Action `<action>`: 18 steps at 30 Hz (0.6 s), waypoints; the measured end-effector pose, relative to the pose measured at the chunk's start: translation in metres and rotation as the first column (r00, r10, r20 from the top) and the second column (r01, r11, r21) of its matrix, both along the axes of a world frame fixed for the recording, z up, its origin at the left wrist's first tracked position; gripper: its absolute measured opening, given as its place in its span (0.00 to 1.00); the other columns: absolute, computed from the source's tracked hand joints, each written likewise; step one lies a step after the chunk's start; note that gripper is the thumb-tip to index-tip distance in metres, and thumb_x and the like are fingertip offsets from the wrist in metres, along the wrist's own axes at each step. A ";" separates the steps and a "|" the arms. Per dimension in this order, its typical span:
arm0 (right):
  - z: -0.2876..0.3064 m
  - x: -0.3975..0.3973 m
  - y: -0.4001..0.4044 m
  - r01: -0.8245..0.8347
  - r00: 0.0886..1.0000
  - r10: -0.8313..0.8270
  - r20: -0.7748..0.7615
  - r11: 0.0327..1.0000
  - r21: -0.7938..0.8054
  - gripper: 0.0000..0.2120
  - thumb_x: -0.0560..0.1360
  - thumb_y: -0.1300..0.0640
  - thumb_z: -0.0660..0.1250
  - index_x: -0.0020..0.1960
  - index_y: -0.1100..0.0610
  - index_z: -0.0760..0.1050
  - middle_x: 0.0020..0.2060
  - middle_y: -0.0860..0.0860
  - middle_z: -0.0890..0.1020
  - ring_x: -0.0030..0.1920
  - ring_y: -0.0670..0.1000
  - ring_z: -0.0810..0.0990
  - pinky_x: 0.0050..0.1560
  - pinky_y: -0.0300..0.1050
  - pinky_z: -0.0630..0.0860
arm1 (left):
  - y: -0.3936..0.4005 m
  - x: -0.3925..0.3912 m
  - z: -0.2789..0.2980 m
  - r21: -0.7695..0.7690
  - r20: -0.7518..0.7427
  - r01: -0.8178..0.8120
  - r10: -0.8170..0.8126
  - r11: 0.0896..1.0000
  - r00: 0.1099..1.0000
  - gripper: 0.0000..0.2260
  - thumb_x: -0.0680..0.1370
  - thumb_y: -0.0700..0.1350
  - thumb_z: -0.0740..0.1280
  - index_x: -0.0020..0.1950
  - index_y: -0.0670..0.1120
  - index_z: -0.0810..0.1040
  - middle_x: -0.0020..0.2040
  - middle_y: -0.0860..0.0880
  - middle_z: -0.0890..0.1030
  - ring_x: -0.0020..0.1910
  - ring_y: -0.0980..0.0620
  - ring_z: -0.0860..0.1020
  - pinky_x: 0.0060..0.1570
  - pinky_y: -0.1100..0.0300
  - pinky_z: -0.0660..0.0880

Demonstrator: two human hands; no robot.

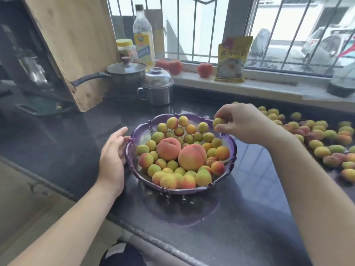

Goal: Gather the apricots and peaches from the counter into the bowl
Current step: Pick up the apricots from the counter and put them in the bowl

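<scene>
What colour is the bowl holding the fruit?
Translucent purple bowl with a scalloped rim, shown clearly in the head view.

Home kitchen. Dark polished stone counter [240, 217] runs along a barred window [192, 25]. At the counter's back left: lidded saucepan [125, 73] with long handle, steel lidded mug [156, 87], wooden cutting board [76, 45] leaning upright. On the sill [249, 83]: oil bottle [143, 37], yellow-lidded jar [125, 48], tomatoes [174, 66], yellow food packet [231, 58]. Fruit bowl [233, 150] mid-counter, loose fruit [317, 135] spread over the right end. Parked car [326, 43] outside, so street level.
</scene>
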State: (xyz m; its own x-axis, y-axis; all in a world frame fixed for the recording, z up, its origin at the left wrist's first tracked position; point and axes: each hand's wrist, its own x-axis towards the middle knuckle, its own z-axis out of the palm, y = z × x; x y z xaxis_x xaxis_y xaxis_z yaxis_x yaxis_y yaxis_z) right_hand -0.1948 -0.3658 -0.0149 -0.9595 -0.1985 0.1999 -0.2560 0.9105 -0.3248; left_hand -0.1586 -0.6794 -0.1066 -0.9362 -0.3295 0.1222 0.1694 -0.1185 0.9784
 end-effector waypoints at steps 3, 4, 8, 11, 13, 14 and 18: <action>-0.016 -0.011 -0.010 0.031 0.998 -0.028 -0.054 0.998 0.057 0.14 0.76 0.45 0.73 0.58 0.50 0.79 0.48 0.48 0.75 0.50 0.50 0.74 0.47 0.45 0.71 | 0.007 0.003 -0.001 -0.075 -0.026 0.068 -0.070 0.995 0.997 0.14 0.84 0.47 0.59 0.64 0.52 0.81 0.59 0.52 0.86 0.57 0.58 0.85 0.51 0.65 0.80; -0.020 -0.012 -0.012 0.036 0.998 -0.033 -0.052 0.998 0.052 0.15 0.76 0.46 0.73 0.59 0.51 0.79 0.50 0.48 0.75 0.51 0.50 0.73 0.48 0.45 0.72 | 0.008 0.003 -0.002 -0.076 -0.032 0.078 -0.081 0.994 0.996 0.14 0.85 0.45 0.59 0.66 0.51 0.81 0.60 0.53 0.86 0.57 0.60 0.84 0.52 0.66 0.79; -0.025 -0.015 -0.013 0.032 0.998 -0.031 -0.048 0.999 0.023 0.18 0.75 0.47 0.73 0.62 0.52 0.78 0.50 0.49 0.76 0.49 0.50 0.75 0.46 0.41 0.73 | 0.010 0.001 -0.004 -0.099 -0.034 0.117 -0.121 0.988 0.992 0.15 0.88 0.40 0.56 0.70 0.49 0.77 0.61 0.55 0.84 0.56 0.64 0.84 0.50 0.71 0.78; -0.018 -0.016 -0.001 0.027 1.000 -0.028 -0.005 0.984 -0.174 0.21 0.76 0.45 0.72 0.66 0.49 0.74 0.50 0.47 0.77 0.48 0.48 0.78 0.44 0.39 0.74 | 0.010 0.001 -0.007 -0.103 -0.034 0.109 -0.113 0.989 0.993 0.16 0.88 0.39 0.54 0.70 0.48 0.77 0.60 0.54 0.84 0.53 0.66 0.84 0.49 0.72 0.78; -0.016 -0.021 0.018 0.104 0.990 -0.134 -0.039 0.895 -0.433 0.14 0.79 0.48 0.69 0.63 0.48 0.76 0.47 0.45 0.80 0.46 0.47 0.80 0.40 0.41 0.79 | 0.009 0.000 -0.008 -0.110 -0.032 0.101 -0.105 0.989 0.994 0.16 0.88 0.39 0.54 0.71 0.48 0.77 0.60 0.54 0.84 0.54 0.66 0.84 0.49 0.72 0.78; -0.020 -0.024 0.030 0.177 0.966 -0.246 -0.080 0.853 -0.491 0.10 0.81 0.52 0.67 0.61 0.50 0.78 0.46 0.45 0.81 0.45 0.48 0.81 0.40 0.43 0.80 | 0.009 -0.001 -0.008 -0.117 -0.030 0.098 -0.102 0.988 0.994 0.16 0.88 0.40 0.54 0.71 0.48 0.77 0.60 0.54 0.83 0.54 0.65 0.84 0.49 0.72 0.78; -0.066 -0.041 0.056 0.432 0.864 -0.481 -0.153 0.861 -0.269 0.14 0.80 0.60 0.63 0.63 0.58 0.79 0.59 0.58 0.81 0.59 0.60 0.79 0.60 0.55 0.77 | 0.009 -0.002 -0.010 -0.125 -0.046 0.090 -0.097 0.988 0.994 0.15 0.88 0.40 0.55 0.69 0.49 0.78 0.59 0.56 0.84 0.55 0.64 0.84 0.49 0.71 0.78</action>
